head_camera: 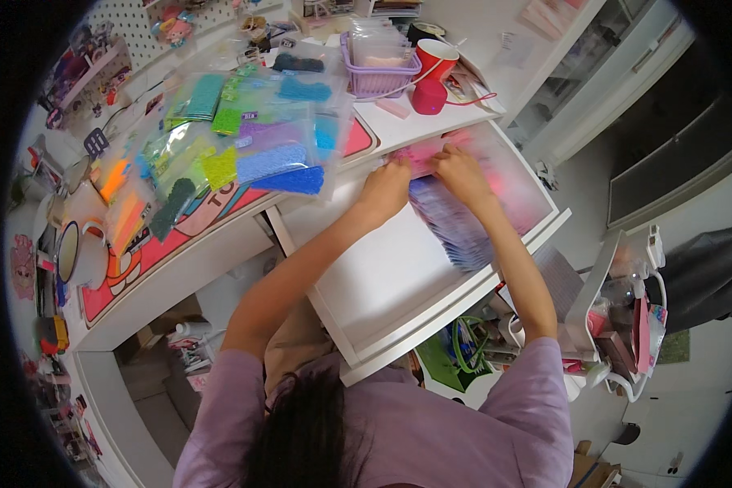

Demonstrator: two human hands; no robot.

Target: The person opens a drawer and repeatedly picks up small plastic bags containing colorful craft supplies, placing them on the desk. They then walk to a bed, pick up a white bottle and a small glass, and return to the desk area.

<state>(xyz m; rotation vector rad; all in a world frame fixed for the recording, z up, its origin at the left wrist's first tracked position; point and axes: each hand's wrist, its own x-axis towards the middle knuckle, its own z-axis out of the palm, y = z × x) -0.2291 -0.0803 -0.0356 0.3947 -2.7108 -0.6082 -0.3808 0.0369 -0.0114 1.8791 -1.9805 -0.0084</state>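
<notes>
Both hands reach into the open white drawer (378,262) before me. My left hand (389,185) pinches the left edge of a pink bag (419,157), apparently full of beads, at the back of the drawer. At its right side my right hand (459,173) holds the same bag, with fingertips bent down out of sight. Below the bag runs a tight row of blue and lilac clear bags (448,222), slightly blurred. More pink and red bags (503,180) fill the drawer's right side, partly behind my right forearm.
Clear bags of coloured beads (268,161) cover the desk mat (360,137) at left. Behind stand a purple basket (381,79) of bags, a red cup (437,56) and a small red speaker (429,97). A white cart (604,293) stands right of the drawer.
</notes>
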